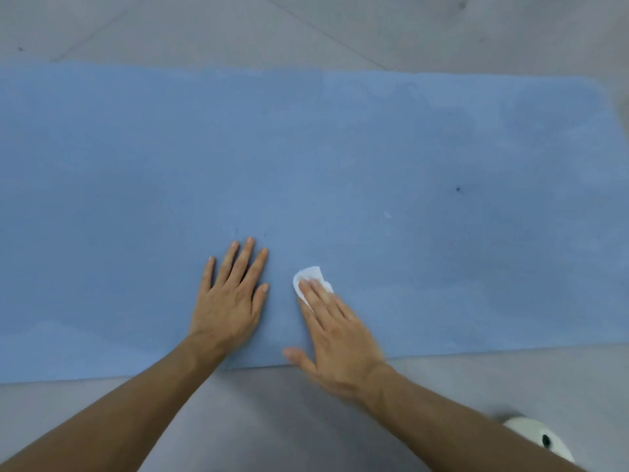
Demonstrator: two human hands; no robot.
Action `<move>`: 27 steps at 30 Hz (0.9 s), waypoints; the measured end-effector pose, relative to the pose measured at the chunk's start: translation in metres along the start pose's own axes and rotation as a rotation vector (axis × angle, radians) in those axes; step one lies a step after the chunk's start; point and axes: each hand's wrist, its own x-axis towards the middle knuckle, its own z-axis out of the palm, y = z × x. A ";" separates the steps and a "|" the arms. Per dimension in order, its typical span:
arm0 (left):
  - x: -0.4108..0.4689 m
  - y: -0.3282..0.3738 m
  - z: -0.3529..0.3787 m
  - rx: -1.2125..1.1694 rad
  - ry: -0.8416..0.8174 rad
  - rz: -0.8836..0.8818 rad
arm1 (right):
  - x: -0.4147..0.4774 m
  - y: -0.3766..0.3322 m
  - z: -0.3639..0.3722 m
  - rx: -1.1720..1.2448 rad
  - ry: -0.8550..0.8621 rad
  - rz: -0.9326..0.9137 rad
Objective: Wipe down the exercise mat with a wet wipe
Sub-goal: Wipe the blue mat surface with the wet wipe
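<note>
A blue exercise mat (340, 165) lies flat across the grey floor, running from the left edge almost to the right edge. My left hand (231, 298) rests palm down on the mat near its front edge, fingers spread, holding nothing. My right hand (337, 338) lies just to the right of it, fingers flat on a crumpled white wet wipe (309, 274) and pressing it onto the mat. Most of the wipe sticks out beyond the fingertips. Paler patches show on the mat at the far right.
Grey tiled floor (306, 28) surrounds the mat at the back and front. A white rounded object with a dark hole (541, 437) sits on the floor at the bottom right, partly behind my right forearm. A small dark speck (458, 189) marks the mat.
</note>
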 end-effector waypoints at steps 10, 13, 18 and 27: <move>-0.002 0.004 0.000 -0.013 0.001 0.029 | -0.032 0.011 0.022 -0.051 0.046 -0.059; -0.009 0.016 -0.003 0.000 -0.020 0.116 | -0.031 0.036 0.009 -0.006 0.133 0.203; -0.001 0.043 -0.004 0.003 -0.072 0.233 | -0.033 0.061 -0.003 0.033 0.122 0.292; 0.010 0.094 0.004 -0.050 -0.066 0.165 | -0.081 0.046 0.024 0.032 0.093 0.117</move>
